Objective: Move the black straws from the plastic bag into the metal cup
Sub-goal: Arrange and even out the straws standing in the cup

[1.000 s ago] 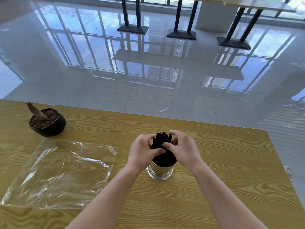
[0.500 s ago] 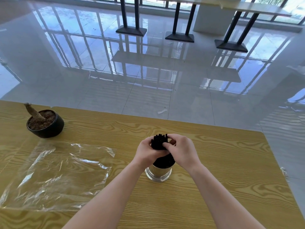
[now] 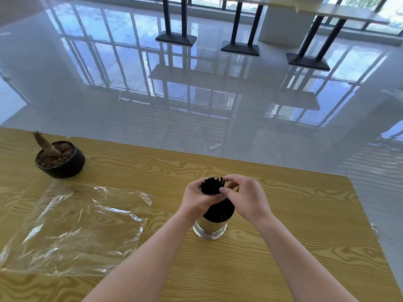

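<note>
A bundle of black straws (image 3: 212,186) stands upright in the shiny metal cup (image 3: 209,229) near the middle of the wooden table (image 3: 294,225). My left hand (image 3: 197,199) wraps around the bundle's left side, just above the cup's rim. My right hand (image 3: 246,197) is at the bundle's right side, thumb and fingertips touching the straw tops. The clear plastic bag (image 3: 76,227) lies flat on the table to the left, with no straws visible in it.
A black pot (image 3: 65,164) of soil with a cut stem stands at the table's far left. The table's far edge runs just behind the cup, with glossy tiled floor and black table bases (image 3: 239,47) beyond.
Both hands have closed in tighter around the straw tops. The bundle sits slightly lower in the cup. The bag and the pot have not moved.
</note>
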Tool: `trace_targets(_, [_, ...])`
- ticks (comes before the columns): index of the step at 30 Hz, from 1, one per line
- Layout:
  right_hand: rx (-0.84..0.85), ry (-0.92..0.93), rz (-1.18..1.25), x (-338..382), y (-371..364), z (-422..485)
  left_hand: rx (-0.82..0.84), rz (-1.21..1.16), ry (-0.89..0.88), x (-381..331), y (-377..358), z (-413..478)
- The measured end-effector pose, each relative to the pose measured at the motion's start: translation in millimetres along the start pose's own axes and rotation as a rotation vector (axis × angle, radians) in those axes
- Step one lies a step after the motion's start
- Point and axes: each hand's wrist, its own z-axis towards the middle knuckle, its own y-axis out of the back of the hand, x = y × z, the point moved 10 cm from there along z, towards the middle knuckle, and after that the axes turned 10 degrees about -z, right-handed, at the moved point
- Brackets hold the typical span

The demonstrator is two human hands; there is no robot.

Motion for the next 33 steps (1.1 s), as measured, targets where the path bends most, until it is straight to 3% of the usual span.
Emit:
trace_targets(3, [-0.008,0.043,-0.009,2,6,1,-0.033,0.183,-0.043,-6,9,-2])
trace_targets(6, [-0.017,0.091,-0.032,8,10,3,-0.079,0.456,-0.204,-24,20,-11])
trace_targets(10, [-0.045,0.145,-0.087,17,12,6,-0.136,0.612,-0.346,-38,27,-26])
trace_targets(15, [-0.065,0.174,-0.131,27,12,9,-0.183,0.617,-0.317,-34,32,-30])
trace_targets(20, [-0.121,0.158,-0.012,30,34,5,-0.171,0.573,-0.313,-34,29,-33])
trace_targets(25, [-0.307,0.191,0.035,39,99,-4,-0.201,0.550,-0.324,-41,32,-41])
trace_targets(30, [-0.506,0.160,0.216,36,173,-21,-0.435,0.524,-0.442,-71,43,-69])
trace_targets(33, [-0.621,0.140,0.377,31,182,-35,-0.309,0.426,-0.390,-74,19,-71])
